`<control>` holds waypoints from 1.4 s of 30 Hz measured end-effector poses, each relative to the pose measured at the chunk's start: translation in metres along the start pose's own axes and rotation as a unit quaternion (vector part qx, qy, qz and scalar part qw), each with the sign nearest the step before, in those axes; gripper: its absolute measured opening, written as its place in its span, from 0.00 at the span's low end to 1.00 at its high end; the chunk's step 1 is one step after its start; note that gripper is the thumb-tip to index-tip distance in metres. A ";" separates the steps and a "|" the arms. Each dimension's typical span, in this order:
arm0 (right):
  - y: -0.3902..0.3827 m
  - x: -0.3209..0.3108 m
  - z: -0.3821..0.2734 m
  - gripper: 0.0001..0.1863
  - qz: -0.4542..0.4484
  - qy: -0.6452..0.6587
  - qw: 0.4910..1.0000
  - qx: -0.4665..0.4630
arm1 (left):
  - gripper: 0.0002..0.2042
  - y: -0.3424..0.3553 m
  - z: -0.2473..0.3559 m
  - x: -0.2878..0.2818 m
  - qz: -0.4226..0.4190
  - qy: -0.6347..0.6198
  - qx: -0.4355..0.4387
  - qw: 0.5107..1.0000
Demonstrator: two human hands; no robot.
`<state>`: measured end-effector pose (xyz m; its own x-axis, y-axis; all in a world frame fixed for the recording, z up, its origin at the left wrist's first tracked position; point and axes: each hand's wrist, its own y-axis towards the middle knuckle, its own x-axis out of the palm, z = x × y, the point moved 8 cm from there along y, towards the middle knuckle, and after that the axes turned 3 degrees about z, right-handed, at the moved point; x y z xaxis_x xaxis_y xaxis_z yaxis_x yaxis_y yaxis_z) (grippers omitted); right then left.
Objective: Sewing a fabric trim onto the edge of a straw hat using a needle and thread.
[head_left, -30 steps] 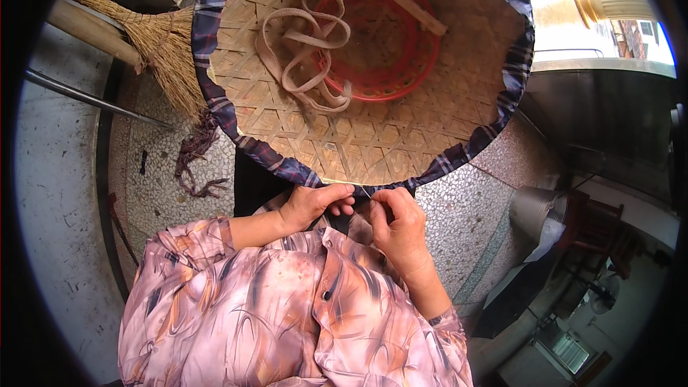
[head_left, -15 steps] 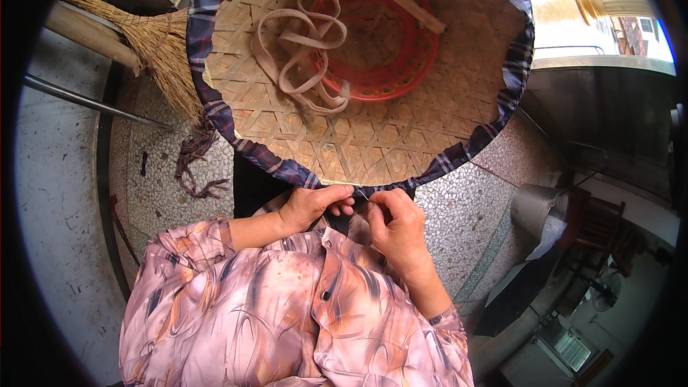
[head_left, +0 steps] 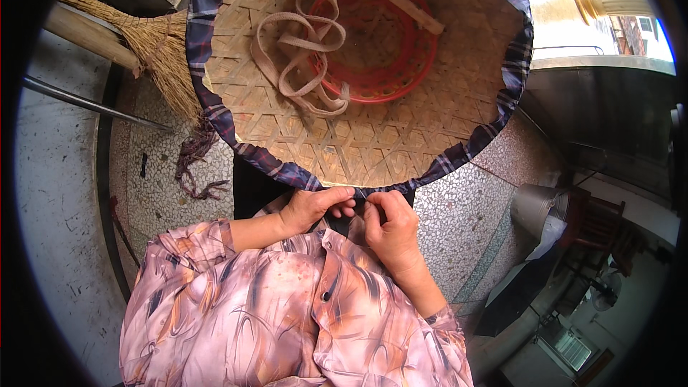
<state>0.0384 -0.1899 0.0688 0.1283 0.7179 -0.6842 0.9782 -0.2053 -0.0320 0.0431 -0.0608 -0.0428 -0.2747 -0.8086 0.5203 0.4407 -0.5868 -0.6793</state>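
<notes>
Round tan woven-bamboo tray [head_left: 373, 150], likely light, stiff, is suiting near-rim holds: left hand [head_left: 312, 209] is clamping navy plaid-cloth edging [head_left: 453, 161], right hand's [head_left: 392, 226] fingertips meeting, contents unclear.

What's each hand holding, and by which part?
The left hand holds the plaid basket edging at its near side. The right hand is pinched beside it; anything in that grip is too small to tell.

Left hand [head_left: 315, 210] and right hand [head_left: 393, 228] at plaid border [head_left: 276, 165] of woven tray [head_left: 401, 136].
</notes>
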 end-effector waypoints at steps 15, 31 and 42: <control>0.001 0.004 -0.003 0.04 0.017 -0.015 1.000 -0.004 | 0.16 0.005 -0.005 0.000 -0.011 0.007 0.001 1.000; -0.006 0.005 -0.006 0.05 0.036 -0.015 0.999 -0.031 | 0.16 0.005 -0.008 0.007 -0.036 -0.020 -0.019 0.999; 0.000 0.005 -0.010 0.06 0.061 -0.004 0.997 -0.042 | 0.14 0.005 -0.006 0.005 -0.029 0.026 0.010 0.999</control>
<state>0.0408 -0.1796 0.0726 0.2457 0.6850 -0.6858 0.9657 -0.2341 0.1121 0.0388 -0.0679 -0.0471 -0.3432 -0.7749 0.5309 0.4400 -0.6320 -0.6380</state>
